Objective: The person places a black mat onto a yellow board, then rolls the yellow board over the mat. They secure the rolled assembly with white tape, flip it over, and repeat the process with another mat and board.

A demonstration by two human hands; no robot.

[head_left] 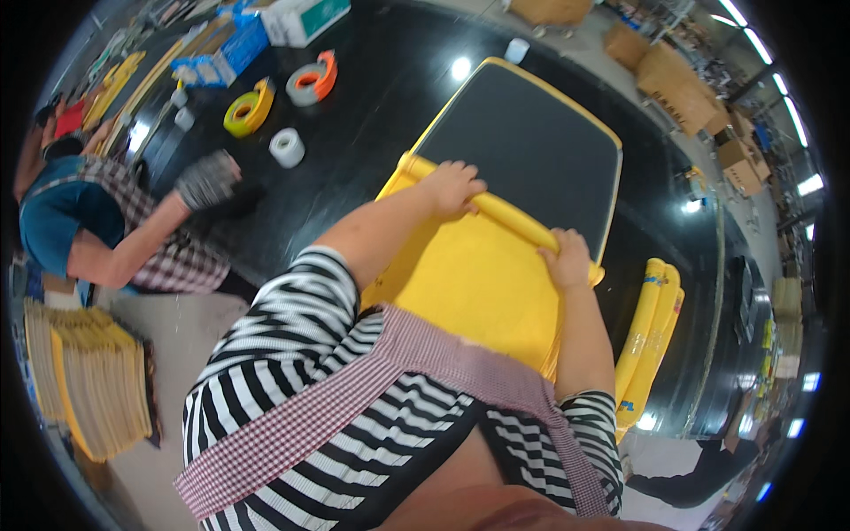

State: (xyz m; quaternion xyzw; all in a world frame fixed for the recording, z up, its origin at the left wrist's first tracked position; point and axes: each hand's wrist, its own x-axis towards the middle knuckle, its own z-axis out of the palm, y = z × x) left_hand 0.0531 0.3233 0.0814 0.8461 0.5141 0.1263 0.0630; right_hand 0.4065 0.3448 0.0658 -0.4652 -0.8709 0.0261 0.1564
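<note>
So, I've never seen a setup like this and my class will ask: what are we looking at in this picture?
There is no machine here: a person works with two bare hands. The one picture comes from a wide fisheye camera on the person's head, looking down, so straight edges bend near the rim.

The left hand and right hand hold a yellow roll lying across a dark, yellow-edged sheet.

On the black table are a yellow tape dispenser, an orange tape dispenser, a small white roll and, at right, finished-looking yellow tubes. The gloved hand at left is a co-worker's.
</note>
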